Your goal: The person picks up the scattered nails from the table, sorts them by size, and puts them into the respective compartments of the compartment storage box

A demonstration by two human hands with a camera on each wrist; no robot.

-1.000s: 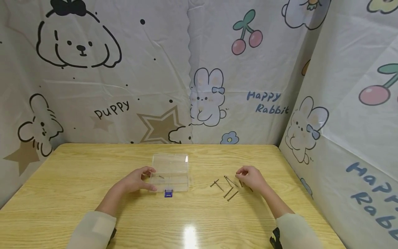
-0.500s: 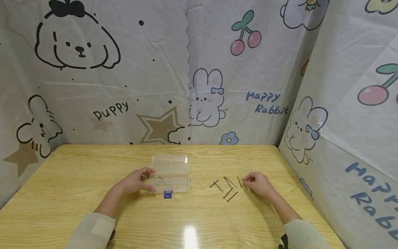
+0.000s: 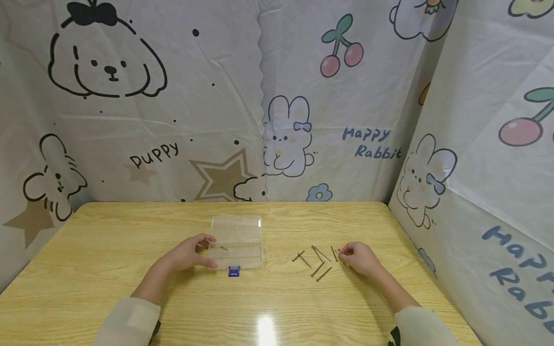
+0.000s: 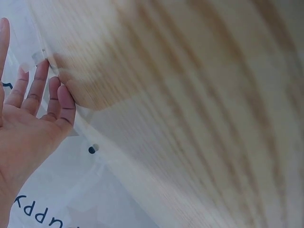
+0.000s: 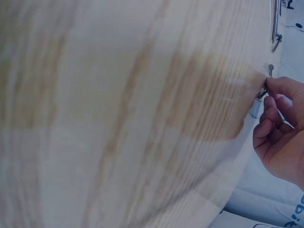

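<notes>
On the table (image 3: pixel 207 307), head view: one clear box (image 3: pixel 246 262), lid (image 3: pixel 235 227) folded back, a small nail (image 3: pixel 223 248) inside its base; left hand (image 3: pixel 190 252) holding the box's left end. Loose nails (image 3: pixel 324 274), right of the box. Right hand (image 3: pixel 361 258), shifted rightward since a second ago, a bared nail (image 3: pixel 334 253) now just beside its fingertips; apparently a different nail chosen.

Left wrist view: fingers slightly bent, box barely discernible.

Right wrist view: thumb and fingertip pinching, seemingly, a dark nail (image 5: pixel 261 94).
</notes>
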